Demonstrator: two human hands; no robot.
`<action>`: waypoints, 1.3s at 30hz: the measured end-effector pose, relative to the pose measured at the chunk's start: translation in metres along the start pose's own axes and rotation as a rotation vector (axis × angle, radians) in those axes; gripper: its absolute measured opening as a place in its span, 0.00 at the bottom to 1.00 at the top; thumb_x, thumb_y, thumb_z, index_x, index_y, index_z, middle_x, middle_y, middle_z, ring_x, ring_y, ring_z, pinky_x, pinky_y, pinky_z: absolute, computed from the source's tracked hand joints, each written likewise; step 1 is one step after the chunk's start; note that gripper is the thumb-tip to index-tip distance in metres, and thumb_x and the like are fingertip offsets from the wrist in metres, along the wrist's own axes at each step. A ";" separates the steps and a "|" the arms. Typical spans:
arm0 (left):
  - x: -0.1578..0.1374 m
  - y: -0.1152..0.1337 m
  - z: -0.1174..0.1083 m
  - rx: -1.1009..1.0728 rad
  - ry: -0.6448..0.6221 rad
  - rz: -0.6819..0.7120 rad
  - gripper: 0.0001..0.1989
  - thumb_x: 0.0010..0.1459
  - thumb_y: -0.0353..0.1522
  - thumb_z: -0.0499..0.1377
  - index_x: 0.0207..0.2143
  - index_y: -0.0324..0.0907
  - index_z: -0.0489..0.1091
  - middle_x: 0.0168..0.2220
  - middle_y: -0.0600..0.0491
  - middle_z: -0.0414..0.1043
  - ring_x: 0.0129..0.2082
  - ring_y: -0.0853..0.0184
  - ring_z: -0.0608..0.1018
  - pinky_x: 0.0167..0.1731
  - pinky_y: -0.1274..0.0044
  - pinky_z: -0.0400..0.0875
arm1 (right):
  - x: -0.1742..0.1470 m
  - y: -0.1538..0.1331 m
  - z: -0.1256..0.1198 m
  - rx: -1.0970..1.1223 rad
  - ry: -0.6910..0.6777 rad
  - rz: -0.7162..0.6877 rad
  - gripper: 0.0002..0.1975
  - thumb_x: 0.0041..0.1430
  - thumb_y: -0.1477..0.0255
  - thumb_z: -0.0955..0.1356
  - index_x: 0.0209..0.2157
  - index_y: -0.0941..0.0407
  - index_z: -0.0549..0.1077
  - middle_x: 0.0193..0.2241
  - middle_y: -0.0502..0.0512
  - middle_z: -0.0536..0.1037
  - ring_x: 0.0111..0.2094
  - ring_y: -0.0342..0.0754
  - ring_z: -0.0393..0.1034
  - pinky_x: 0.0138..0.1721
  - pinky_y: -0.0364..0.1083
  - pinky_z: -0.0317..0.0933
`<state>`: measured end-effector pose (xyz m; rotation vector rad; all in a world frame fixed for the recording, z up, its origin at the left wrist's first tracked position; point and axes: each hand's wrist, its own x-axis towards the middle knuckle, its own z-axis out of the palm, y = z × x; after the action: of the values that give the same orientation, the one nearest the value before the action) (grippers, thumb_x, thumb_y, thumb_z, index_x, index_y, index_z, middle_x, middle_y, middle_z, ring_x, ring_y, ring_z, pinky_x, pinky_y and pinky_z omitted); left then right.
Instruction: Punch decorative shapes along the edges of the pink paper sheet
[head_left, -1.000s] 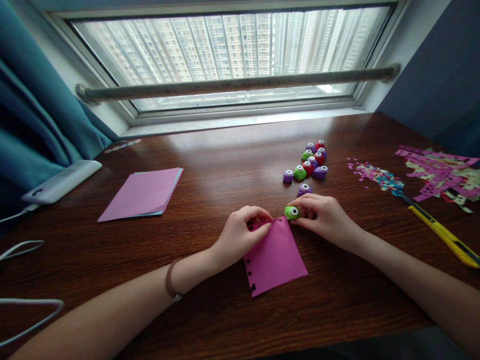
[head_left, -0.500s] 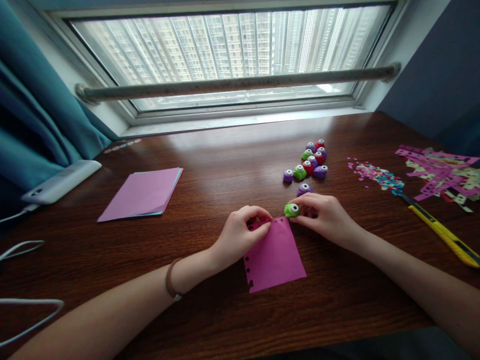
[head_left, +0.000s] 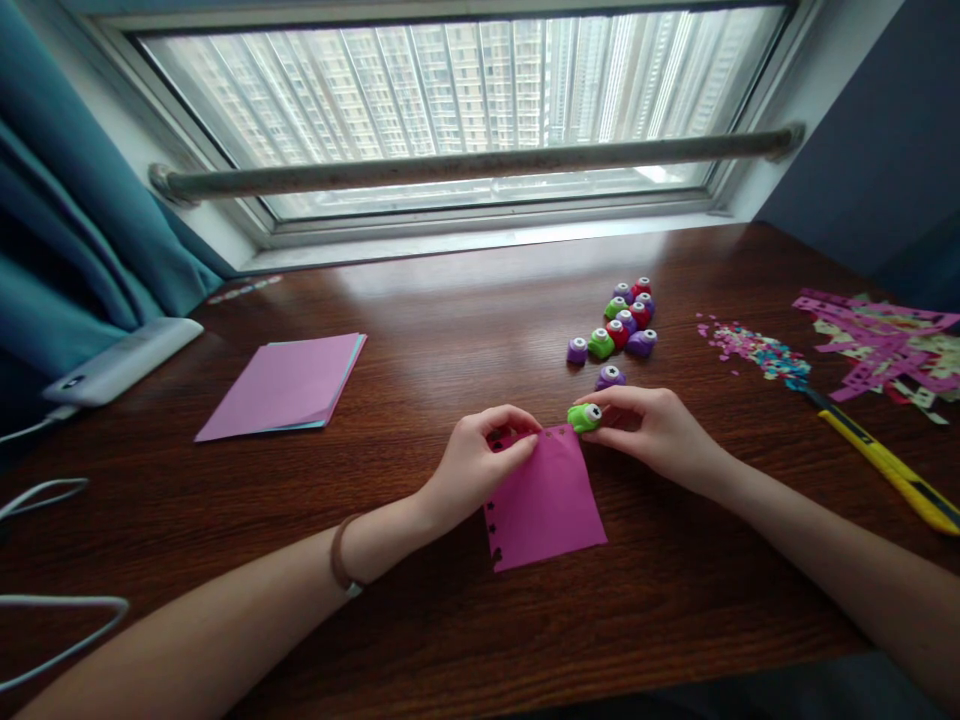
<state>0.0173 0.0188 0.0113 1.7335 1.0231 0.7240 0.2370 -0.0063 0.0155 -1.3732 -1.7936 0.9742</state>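
A square of magenta paper (head_left: 551, 500) has small star-shaped holes along its left and top edges. My left hand (head_left: 484, 455) pinches its top edge between thumb and fingers. My right hand (head_left: 652, 430) is closed on a green craft punch (head_left: 583, 418) with a white, star-marked top. That punch sits at the paper's upper right corner; whether the paper is inside its slot I cannot tell. Just beyond the right fingers stands a purple craft punch (head_left: 610, 377).
Several more punches (head_left: 616, 333) cluster behind. At right lie paper confetti (head_left: 757, 350), cut paper strips (head_left: 877, 340) and a yellow utility knife (head_left: 885, 465). Stacked paper squares (head_left: 281, 388), a white power bank (head_left: 124, 365) and a white cable (head_left: 64, 602) lie at left.
The magenta paper has shifted slightly up and left with my left hand. In my right hand the green punch has turned a little, its top now facing more to the right.
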 end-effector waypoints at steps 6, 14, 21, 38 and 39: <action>0.000 -0.004 -0.001 -0.064 0.038 -0.023 0.05 0.53 0.31 0.58 0.32 0.40 0.72 0.30 0.54 0.73 0.31 0.69 0.73 0.31 0.80 0.66 | 0.000 0.002 0.002 0.029 -0.018 0.010 0.12 0.50 0.71 0.70 0.39 0.57 0.75 0.35 0.52 0.76 0.35 0.46 0.71 0.39 0.44 0.67; 0.002 -0.007 -0.003 -0.029 0.042 -0.044 0.06 0.54 0.32 0.58 0.33 0.40 0.72 0.29 0.54 0.72 0.28 0.70 0.72 0.28 0.80 0.64 | -0.001 0.002 0.002 0.047 0.000 -0.027 0.12 0.51 0.73 0.70 0.40 0.57 0.74 0.36 0.53 0.76 0.37 0.46 0.71 0.40 0.44 0.66; 0.002 -0.003 -0.003 -0.069 0.068 -0.082 0.07 0.52 0.32 0.58 0.32 0.38 0.72 0.29 0.53 0.72 0.28 0.70 0.71 0.27 0.80 0.63 | -0.001 0.001 0.001 -0.052 -0.006 -0.127 0.13 0.50 0.78 0.69 0.40 0.57 0.74 0.35 0.52 0.76 0.34 0.44 0.70 0.34 0.40 0.64; 0.002 0.000 -0.005 -0.049 0.099 -0.080 0.06 0.51 0.30 0.58 0.31 0.39 0.73 0.26 0.55 0.71 0.25 0.72 0.68 0.25 0.81 0.60 | -0.001 0.000 0.000 -0.087 0.026 -0.180 0.13 0.50 0.79 0.69 0.40 0.56 0.74 0.34 0.50 0.75 0.33 0.42 0.69 0.34 0.40 0.63; 0.002 0.001 -0.005 -0.055 0.104 -0.082 0.06 0.50 0.30 0.58 0.31 0.39 0.73 0.26 0.55 0.71 0.25 0.72 0.68 0.24 0.81 0.60 | -0.001 -0.001 0.000 -0.094 0.031 -0.184 0.13 0.50 0.78 0.69 0.40 0.56 0.74 0.34 0.50 0.74 0.33 0.42 0.68 0.34 0.40 0.63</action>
<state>0.0143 0.0222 0.0137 1.6117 1.1283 0.7898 0.2366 -0.0078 0.0158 -1.2456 -1.9245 0.7766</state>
